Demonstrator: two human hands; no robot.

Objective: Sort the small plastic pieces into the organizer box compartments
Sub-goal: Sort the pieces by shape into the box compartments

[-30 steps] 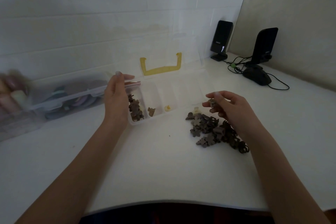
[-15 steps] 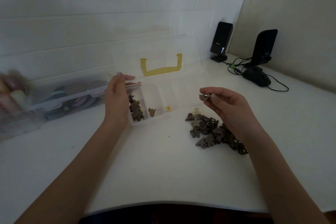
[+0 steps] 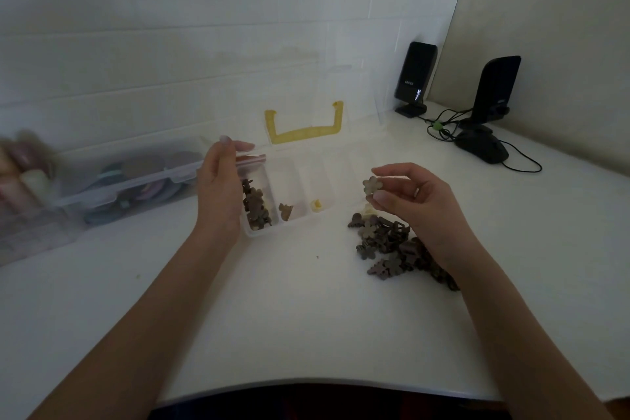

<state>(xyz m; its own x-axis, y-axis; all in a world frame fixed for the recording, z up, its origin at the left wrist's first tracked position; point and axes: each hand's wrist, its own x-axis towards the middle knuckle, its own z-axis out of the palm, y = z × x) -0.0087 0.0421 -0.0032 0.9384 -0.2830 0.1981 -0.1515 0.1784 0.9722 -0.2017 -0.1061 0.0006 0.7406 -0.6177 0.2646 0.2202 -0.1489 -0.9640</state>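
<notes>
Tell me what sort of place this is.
Probably a home desk or hobby corner: a white desk against a white brick wall, two black speakers and a wired mouse at the back, and a clear organizer box beside a pile of small plastic pieces.

Both forearms are reaching fwd from the bottom corners, bare, angling inward. Left hand is standing on edge, palm facing right, fingers fairly straight w/ tips curling at the top, thumb pointing right. Right hand is hovering raised, palm facing left, index & thumb pinching sth small at the tips; other fingers are curling loosely behind.
</notes>
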